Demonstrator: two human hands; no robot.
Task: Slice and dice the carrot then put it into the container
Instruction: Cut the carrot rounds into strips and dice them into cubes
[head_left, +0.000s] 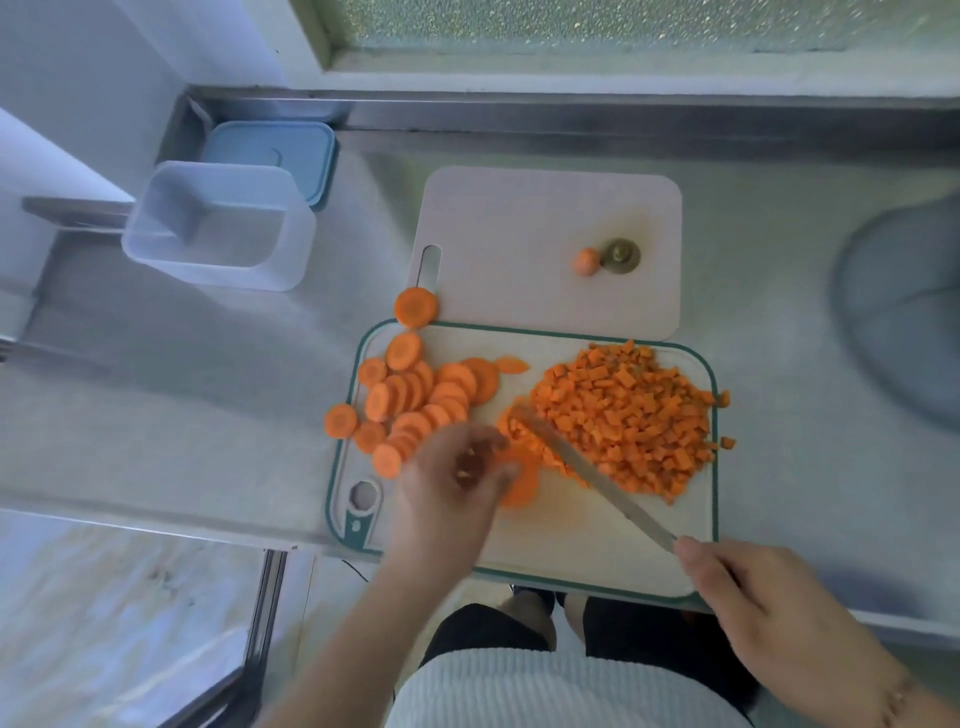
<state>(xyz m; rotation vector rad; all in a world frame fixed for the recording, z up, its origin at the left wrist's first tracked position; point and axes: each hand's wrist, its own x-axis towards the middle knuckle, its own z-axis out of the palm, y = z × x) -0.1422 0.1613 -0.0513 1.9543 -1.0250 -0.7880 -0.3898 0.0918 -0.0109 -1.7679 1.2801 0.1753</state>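
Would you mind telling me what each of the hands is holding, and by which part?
The right hand grips the knife by its handle. The left hand rests its fingertips on carrot slices; whether it pinches them cannot be told.

Brushed metal counter (208, 415) with a dull, soft sheen, and on it a matt plastic cutting board (571, 540), off-white and smooth, edged in teal. The knife (597, 478) blade shows as bare satin metal, the carrot slices (415, 395) and diced carrot (628, 415) look moist and faintly glossy, and the second board (519, 234) behind is plain matt plastic. The container (218, 228) is frosted translucent plastic, its blue lid (270, 156) smooth and opaque, and the window pane (623, 21) above is rough pebbled glass.
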